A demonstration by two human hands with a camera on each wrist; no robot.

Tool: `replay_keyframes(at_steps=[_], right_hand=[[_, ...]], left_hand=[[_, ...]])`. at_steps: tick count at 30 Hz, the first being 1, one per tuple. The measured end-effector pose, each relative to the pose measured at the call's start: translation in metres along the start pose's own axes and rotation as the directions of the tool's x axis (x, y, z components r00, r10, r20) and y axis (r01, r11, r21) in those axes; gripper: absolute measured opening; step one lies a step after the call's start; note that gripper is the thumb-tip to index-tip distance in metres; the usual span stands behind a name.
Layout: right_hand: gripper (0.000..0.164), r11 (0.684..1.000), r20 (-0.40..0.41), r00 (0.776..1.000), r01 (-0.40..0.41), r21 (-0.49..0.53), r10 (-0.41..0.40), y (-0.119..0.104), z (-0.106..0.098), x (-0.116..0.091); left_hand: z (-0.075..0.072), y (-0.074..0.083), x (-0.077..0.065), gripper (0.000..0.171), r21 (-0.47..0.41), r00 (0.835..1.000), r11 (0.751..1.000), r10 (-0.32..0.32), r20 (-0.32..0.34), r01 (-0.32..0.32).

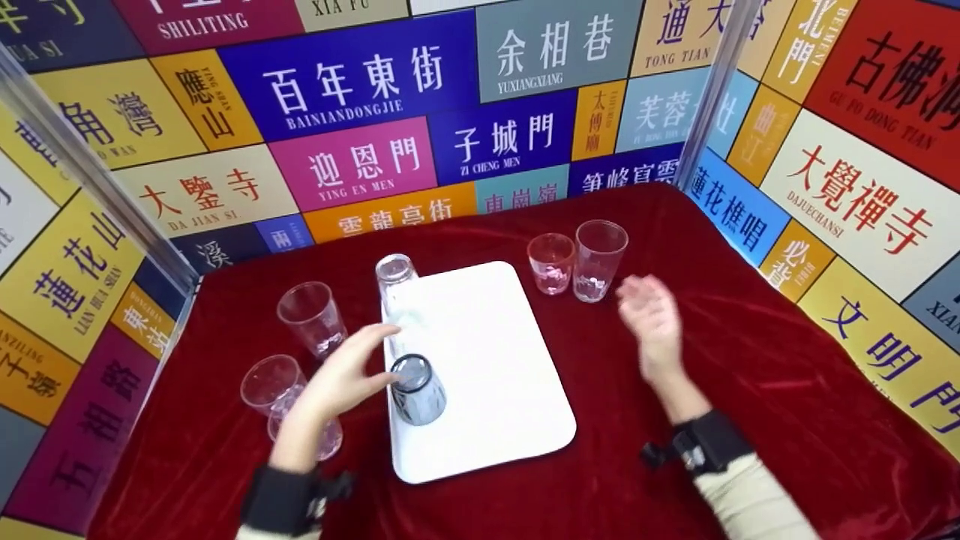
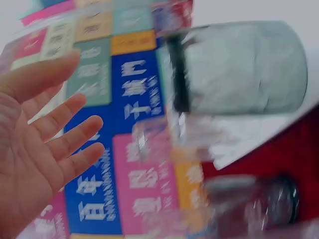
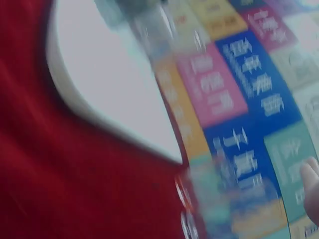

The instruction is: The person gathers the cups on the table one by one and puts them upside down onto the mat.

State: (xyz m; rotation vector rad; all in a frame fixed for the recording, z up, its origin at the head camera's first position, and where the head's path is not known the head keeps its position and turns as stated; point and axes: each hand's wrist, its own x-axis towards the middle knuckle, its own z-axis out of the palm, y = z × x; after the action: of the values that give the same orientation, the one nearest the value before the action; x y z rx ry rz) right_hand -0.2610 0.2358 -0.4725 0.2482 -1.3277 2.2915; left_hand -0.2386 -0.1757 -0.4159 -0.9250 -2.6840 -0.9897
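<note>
My left hand [image 1: 349,375] hovers at the tray's left edge with fingers spread, its thumb overlapping a grey-tinted glass [image 1: 418,394] in the head view. That glass stands upside down on the white tray [image 1: 502,360]. In the left wrist view a gap shows between the left hand [image 2: 47,134] and the grey glass [image 2: 244,69]. A tall clear glass [image 1: 396,274] also stands upside down, at the tray's far left. Off to the right, my empty right hand [image 1: 651,319] is raised, blurred, its fingers loosely extended near a tall clear tumbler [image 1: 598,259].
A short pink glass [image 1: 552,264] is beside the tall tumbler. Left of the tray stand a clear glass [image 1: 311,319] and another clear glass [image 1: 270,386], which my left wrist partly hides. Red velvet cloth [image 1: 600,465] covers the table, with patterned panels [image 1: 360,165] around it.
</note>
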Motion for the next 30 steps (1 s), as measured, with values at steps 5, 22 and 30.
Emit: replay_keyframes(at_steps=[5, 22, 30], right_hand=[[0.067, 0.965, -0.153, 0.985, -0.115, -0.236, 0.080, -0.001, -0.023, 0.052], [0.099, 0.777, -0.024, 0.918, -0.348, -0.524, 0.395, 0.052, -0.016, 0.100], [0.103, 0.750, -0.047, 0.942, -0.294, -0.592, 0.332, 0.064, -0.019, 0.121]], left_hand=[[-0.007, 0.000, -0.033, 0.051, -0.034, 0.993, 0.999, 0.000, -0.116, -0.004], [0.028, -0.017, -0.100, 0.059, -0.098, 0.963, 0.993, -0.083, -0.257, 0.059], [0.026, -0.016, -0.101, 0.059, -0.058, 0.960, 0.991, -0.129, -0.249, 0.118]])
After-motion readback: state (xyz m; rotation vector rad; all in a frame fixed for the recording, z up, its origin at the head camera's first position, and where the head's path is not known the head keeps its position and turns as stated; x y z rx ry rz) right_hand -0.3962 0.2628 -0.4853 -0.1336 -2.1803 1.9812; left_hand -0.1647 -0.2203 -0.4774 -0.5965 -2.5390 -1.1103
